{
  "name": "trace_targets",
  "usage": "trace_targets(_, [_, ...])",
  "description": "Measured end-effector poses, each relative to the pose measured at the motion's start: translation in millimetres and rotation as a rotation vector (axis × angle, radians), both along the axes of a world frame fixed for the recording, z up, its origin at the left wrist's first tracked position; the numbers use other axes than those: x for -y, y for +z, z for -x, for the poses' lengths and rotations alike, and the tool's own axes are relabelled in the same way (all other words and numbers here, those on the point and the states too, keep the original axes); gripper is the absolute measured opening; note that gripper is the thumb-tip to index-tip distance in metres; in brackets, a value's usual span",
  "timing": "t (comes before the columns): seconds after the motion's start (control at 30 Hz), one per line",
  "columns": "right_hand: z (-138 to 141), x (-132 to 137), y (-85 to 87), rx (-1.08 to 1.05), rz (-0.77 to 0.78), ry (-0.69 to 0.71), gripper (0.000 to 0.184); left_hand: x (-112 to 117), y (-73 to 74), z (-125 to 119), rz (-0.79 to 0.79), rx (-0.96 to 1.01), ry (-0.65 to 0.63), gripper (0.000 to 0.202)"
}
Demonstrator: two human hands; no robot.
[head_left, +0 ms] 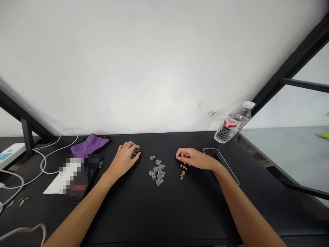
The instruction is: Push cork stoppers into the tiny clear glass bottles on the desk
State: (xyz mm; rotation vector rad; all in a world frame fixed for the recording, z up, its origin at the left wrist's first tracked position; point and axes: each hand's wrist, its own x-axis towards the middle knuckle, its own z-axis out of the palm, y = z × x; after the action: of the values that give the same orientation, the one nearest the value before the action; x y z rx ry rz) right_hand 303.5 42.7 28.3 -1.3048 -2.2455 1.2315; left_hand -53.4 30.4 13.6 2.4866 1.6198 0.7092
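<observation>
My left hand [125, 156] is closed around a small glossy dark-looking object [135, 153], which shows between thumb and fingers; its kind is unclear. To its right lies a loose group of tiny clear glass bottles [159, 172], several on their sides. One tiny bottle with a cork in its neck [151, 158] lies apart, at the group's far end. My right hand [189, 157] rests with fingers curled and thumb pressed in; anything inside them is hidden. Just below it several small tan corks [182, 173] are scattered on the black table [154, 212].
Behind my right forearm lies a phone [223, 157] with a pale rim. A water bottle [233, 123] leans at the back right. On the left are a purple cloth [91, 144], a dark device partly pixelated [77, 188], a tiny glass bottle [100, 164] and white cables [43, 159].
</observation>
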Motion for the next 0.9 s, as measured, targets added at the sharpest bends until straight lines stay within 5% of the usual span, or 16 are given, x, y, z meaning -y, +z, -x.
trace_targets(0.33, [2,0,0.4,0.002,-0.01,-0.003,0.032,3,-5.4,-5,0.025,0.036,0.001,0.013])
trace_targets(0.67, [1,0,-1.1,0.019,-0.035,-0.003,0.031,24,5.1,-33,0.01,0.045,-0.241,0.023])
trace_targets(0.9, [2,1,0.8,0.019,-0.032,-0.008,0.034,20,0.0,-29,-0.03,0.042,-0.186,0.022])
